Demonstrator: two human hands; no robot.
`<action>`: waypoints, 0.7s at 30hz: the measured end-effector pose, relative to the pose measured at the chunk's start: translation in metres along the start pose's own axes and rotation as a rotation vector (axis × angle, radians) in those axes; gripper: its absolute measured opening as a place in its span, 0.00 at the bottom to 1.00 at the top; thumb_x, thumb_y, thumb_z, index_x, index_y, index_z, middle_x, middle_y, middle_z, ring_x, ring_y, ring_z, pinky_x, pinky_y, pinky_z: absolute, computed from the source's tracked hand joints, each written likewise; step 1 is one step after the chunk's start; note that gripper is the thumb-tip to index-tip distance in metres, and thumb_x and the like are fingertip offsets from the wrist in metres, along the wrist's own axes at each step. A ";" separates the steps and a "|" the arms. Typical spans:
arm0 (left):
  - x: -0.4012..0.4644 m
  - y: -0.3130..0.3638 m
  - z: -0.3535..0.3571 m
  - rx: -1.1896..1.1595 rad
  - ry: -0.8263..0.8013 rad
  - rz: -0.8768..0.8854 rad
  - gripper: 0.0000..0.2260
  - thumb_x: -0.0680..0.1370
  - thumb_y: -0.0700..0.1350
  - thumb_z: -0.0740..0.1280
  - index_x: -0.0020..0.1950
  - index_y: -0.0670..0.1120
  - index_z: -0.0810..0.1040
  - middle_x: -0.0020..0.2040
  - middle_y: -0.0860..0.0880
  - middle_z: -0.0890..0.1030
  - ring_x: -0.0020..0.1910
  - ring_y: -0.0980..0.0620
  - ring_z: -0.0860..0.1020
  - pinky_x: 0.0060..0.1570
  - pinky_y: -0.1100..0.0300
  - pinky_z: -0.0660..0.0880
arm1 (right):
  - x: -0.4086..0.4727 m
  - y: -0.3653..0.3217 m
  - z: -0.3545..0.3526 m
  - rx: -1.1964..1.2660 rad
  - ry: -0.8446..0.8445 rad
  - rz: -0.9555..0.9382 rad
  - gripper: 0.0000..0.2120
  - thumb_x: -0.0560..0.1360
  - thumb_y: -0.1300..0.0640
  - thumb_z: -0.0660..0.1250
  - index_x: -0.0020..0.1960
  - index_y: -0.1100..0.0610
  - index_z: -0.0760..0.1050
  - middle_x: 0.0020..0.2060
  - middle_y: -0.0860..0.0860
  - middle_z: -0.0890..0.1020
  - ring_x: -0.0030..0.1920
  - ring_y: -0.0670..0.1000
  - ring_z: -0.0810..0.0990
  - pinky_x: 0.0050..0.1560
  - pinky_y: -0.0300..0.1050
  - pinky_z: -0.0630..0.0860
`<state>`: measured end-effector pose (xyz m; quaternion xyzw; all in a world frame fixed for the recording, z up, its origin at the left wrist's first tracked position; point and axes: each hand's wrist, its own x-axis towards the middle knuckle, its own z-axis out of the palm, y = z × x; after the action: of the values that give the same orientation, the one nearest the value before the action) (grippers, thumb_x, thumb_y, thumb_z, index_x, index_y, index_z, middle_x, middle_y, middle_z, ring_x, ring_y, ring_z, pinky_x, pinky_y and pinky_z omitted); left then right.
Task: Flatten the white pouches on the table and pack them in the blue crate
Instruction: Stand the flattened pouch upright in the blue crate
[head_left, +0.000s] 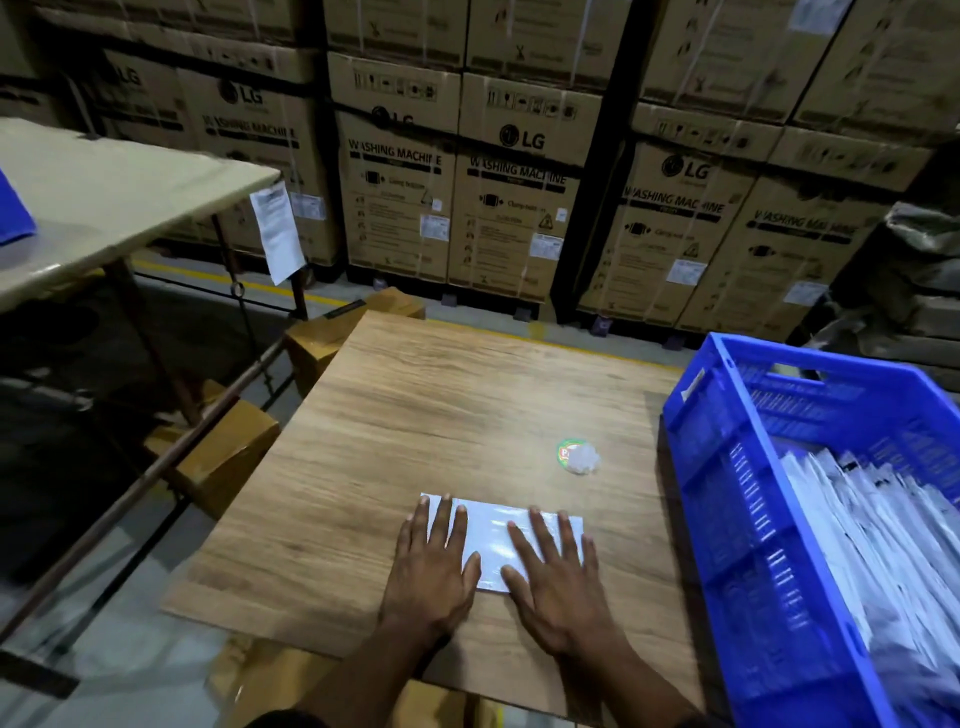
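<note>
The wooden bench holds a flat white pouch near its front edge. Both hands lie flat on the pouch: the left hand and the right hand. A small round sticker with a crumpled white scrap sits toward the right edge. The blue crate stands at the bench's right edge.

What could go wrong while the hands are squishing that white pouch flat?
1. The white pouch looks shiny, and the left hand and right hand press it with flat fingers only, so it might slide on the wooden table.
2. The small round sticker with a crumpled bit lies between the pouch and the blue crate, so it could get swept along.
3. The crate already holds many pouches, so a new one may crumple going in.
</note>
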<state>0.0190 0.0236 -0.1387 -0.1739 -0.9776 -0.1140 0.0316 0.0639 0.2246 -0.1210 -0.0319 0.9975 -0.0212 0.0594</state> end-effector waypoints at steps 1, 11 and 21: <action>0.000 0.000 -0.001 -0.001 0.007 0.002 0.29 0.78 0.58 0.56 0.75 0.44 0.73 0.76 0.42 0.71 0.74 0.35 0.68 0.70 0.40 0.59 | -0.004 0.007 -0.001 0.004 0.000 0.021 0.30 0.81 0.32 0.44 0.80 0.40 0.52 0.81 0.45 0.49 0.80 0.56 0.48 0.73 0.61 0.45; 0.000 -0.004 0.000 0.016 -0.022 0.022 0.28 0.78 0.59 0.56 0.75 0.50 0.74 0.77 0.45 0.69 0.75 0.35 0.67 0.69 0.36 0.58 | -0.022 0.011 -0.021 -0.028 0.011 -0.041 0.39 0.78 0.29 0.48 0.81 0.49 0.47 0.81 0.52 0.40 0.80 0.56 0.39 0.72 0.69 0.42; -0.006 -0.005 -0.009 0.014 0.007 0.065 0.38 0.77 0.67 0.57 0.79 0.44 0.65 0.80 0.40 0.62 0.79 0.38 0.62 0.71 0.28 0.50 | -0.018 -0.004 -0.024 -0.163 0.209 -0.217 0.09 0.74 0.51 0.66 0.53 0.51 0.77 0.67 0.51 0.75 0.76 0.59 0.64 0.67 0.74 0.61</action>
<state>0.0225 0.0146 -0.1313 -0.2051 -0.9721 -0.1067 0.0400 0.0791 0.2224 -0.0944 -0.1416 0.9874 0.0501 -0.0501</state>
